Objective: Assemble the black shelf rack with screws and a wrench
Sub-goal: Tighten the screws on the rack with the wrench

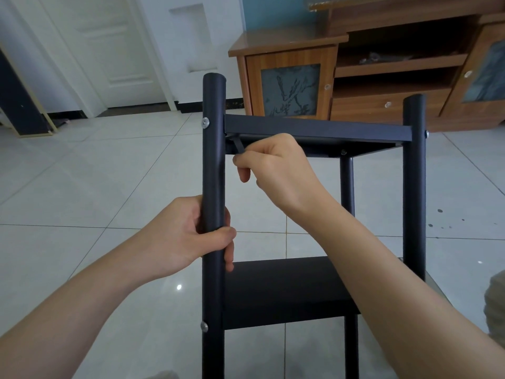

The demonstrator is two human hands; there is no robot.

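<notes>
The black shelf rack stands upright in front of me, with an upper shelf (314, 127) and a lower shelf (284, 291) between round black posts. My left hand (191, 236) is wrapped around the front left post (213, 165) at mid height. My right hand (278, 170) pinches a small dark wrench (238, 144) that reaches up into the inner corner under the upper shelf, beside that post. A silver screw head (205, 122) shows on the post's outer side at upper-shelf level, and another screw (204, 326) at lower-shelf level.
The rack's right post (414, 187) and a rear post (347, 181) stand on a glossy white tiled floor (109, 187). A wooden TV cabinet (355, 77) lines the back right wall. A white door (109, 50) is at back left, with a dark framed panel (21, 105) leaning at far left.
</notes>
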